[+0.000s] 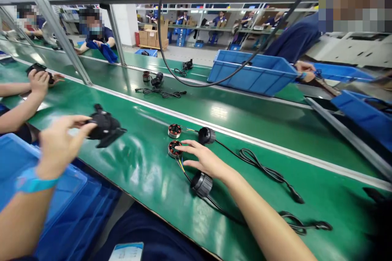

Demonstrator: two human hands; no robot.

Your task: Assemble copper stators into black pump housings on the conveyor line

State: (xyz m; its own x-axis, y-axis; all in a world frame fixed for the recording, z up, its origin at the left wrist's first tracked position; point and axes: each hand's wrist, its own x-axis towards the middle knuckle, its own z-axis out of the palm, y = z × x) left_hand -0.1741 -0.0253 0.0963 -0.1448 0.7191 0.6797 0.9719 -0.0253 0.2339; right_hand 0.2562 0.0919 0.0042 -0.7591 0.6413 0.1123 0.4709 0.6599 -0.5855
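Observation:
Raised over the bench's left part, my left hand (63, 138) pinches a black plastic housing (105, 127) with a flat foot; the picture is blurred there. My right hand (203, 159) has its fingers spread, fingertips at the rim of the nearer motor stator (174, 149) with copper windings. Whether it presses on the stator I cannot tell. Coloured wires link that stator to a round black cap (202, 184), whose cable passes under my right forearm. Just behind lies a second stator (174, 131), wired to another black cap (207, 134) with a bundled black cable (260, 167).
A metal rail (147, 109) divides the green bench (147, 171). Beyond it lie another stator (146, 76) and cables. Blue crates stand at the back (251, 73) and lower left (61, 195). A metal post (58, 28) rises at left. A co-worker's hands (39, 81) hold a black part; a cable (162, 28) hangs down.

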